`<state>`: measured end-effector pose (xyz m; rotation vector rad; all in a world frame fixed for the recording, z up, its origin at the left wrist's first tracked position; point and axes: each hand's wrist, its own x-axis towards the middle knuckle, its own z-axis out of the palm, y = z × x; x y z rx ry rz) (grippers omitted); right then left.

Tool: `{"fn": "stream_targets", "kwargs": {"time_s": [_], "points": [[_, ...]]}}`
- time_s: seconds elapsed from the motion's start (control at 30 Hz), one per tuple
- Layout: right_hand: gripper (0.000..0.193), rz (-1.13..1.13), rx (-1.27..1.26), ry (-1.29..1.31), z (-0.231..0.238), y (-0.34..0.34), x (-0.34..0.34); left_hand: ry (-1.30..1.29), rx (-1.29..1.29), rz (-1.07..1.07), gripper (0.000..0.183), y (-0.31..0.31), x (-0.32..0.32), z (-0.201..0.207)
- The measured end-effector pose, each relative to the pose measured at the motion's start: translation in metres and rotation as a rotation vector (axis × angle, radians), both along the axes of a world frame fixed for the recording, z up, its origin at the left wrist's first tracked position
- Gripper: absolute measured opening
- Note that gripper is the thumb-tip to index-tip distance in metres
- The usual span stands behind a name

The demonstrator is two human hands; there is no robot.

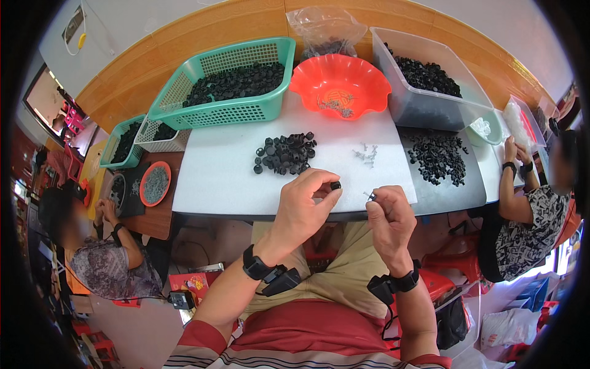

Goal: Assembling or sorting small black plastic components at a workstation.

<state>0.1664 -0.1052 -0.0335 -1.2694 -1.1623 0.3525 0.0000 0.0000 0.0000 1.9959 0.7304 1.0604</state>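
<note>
Between the thumb and forefinger of my left hand [301, 208] is a small round black plastic cap [335, 185]. Just to the right, my right hand [391, 216] pinches a small light-coloured metal pin [369, 195], with something dark at the fingertips that is too small to make out. Both hands hover over the front edge of the white work sheet [215, 166], a short gap apart. Beyond my left hand lies a heap of black plastic caps [286, 152]. A few loose metal pins [367, 155] rest on the sheet beyond my right hand.
Behind the sheet stand a green basket [224, 115], a red scalloped bowl [342, 74] with pins, and a clear tub [424, 114] of black parts. Small black parts [437, 158] cover a dark mat at right. People sit at left [110, 258] and right [528, 215].
</note>
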Motion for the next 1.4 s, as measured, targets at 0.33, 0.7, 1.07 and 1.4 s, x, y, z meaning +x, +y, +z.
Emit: {"fn": "stream_targets", "kwargs": {"time_s": [0.33, 0.7, 1.07, 1.4], "points": [[0.022, 0.04, -0.009, 0.034, 0.003, 0.002, -0.008, -0.209, -0.57, -0.118, 0.018, 0.001, -0.006, -0.007], [0.022, 0.051, 0.001, 0.037, 0.005, 0.009, -0.019, -0.528, -0.985, -0.273, 0.02, 0.005, -0.014, -0.009], [0.022, 0.072, 0.0, 0.012, 0.012, 0.019, -0.027, -0.686, -1.206, -0.252, 0.027, 0.006, -0.019, 0.003], [0.022, 0.077, -0.013, -0.04, 0.017, 0.029, -0.029, -0.79, -1.265, -0.278, 0.023, 0.01, -0.022, -0.004]]}}
